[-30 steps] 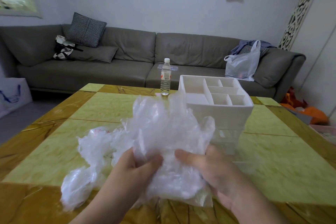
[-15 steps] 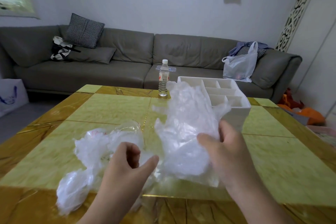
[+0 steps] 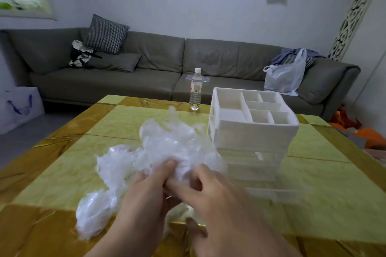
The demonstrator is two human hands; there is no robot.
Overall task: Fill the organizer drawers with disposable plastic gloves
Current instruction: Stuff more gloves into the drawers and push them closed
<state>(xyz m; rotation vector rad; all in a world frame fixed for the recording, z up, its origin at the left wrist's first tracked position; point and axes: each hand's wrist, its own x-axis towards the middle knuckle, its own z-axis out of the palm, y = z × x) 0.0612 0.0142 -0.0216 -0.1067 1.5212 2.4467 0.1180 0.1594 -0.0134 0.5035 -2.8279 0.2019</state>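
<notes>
Currently both hands meet at a crumpled wad of clear plastic gloves (image 3: 175, 148) just left of the white organizer (image 3: 253, 129) on the worktop (image 3: 325, 190). Left hand (image 3: 144, 200): fingers curled into the wad, gripping. Right hand (image 3: 217, 200): fingers bent, pinching same wad; motion blur hides detail. More gloves trail left of organizer. Water bottle (image 3: 196, 89) stands behind organizer, to its left.

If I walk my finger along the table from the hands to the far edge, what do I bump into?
The left hand and right hand → the heap of plastic gloves → the white organizer → the water bottle.
</notes>
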